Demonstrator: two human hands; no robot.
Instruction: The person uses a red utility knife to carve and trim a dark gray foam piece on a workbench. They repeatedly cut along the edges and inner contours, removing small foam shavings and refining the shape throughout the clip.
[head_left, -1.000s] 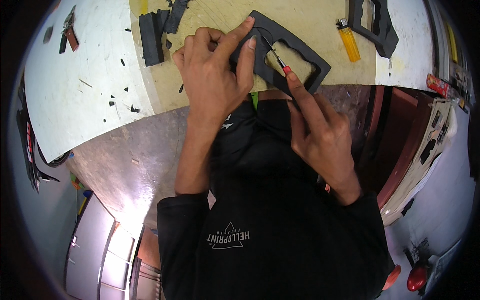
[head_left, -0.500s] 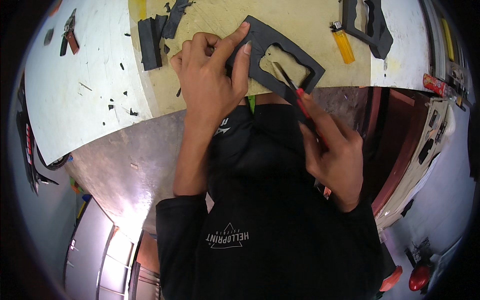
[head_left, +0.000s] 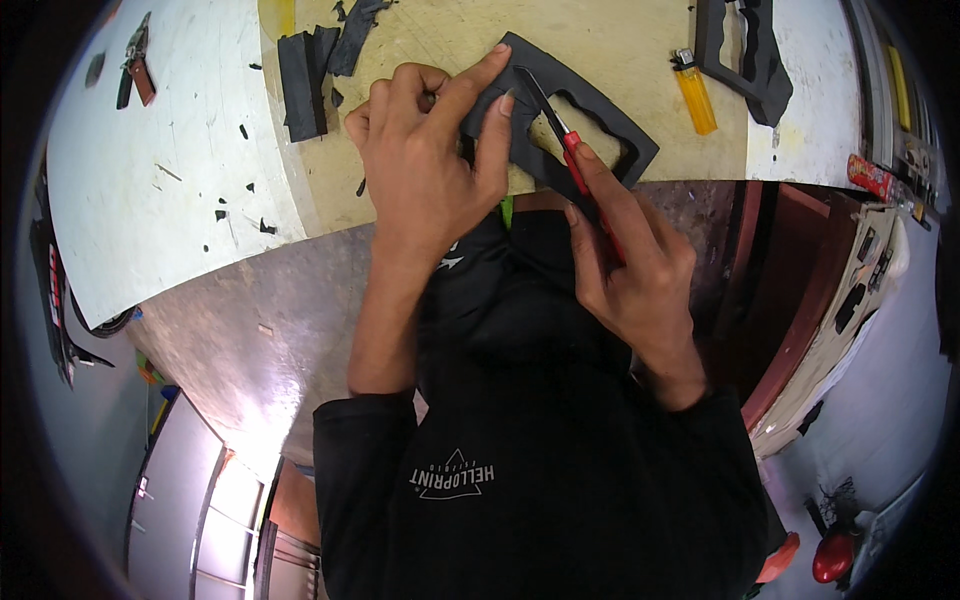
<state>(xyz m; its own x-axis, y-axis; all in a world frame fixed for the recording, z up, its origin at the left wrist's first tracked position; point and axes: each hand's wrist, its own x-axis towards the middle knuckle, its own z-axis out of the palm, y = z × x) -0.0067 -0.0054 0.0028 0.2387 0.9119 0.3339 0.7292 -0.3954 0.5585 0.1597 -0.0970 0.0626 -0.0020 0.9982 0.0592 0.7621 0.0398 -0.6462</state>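
The left hand's (head_left: pixel 425 160) thumb and index finger stand slightly apart, pressing on the end of a dark cut-out block (head_left: pixel 552 80), which lies on the desk (head_left: pixel 620 50) ahead of the right fingers. The right hand (head_left: pixel 640 250) has its fingers clamped on a red-handled knife (head_left: pixel 573 150), blade across the block, just right of the left thumb.
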